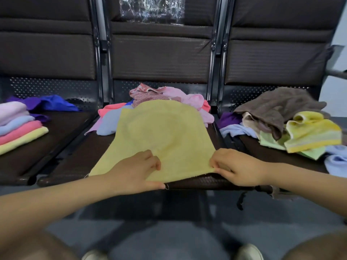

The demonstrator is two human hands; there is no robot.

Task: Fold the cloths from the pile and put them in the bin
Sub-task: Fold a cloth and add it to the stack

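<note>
the left hand and the right hand each pinch the near edge of the yellow cloth, which lies spread and not yet folded on the middle seat in the centre of the frame. a folded stack sits at the left edge, so i judge some cloths are done. the pink pile behind and the mixed pile at the right are still unfolded, and no bin is in view.
</note>
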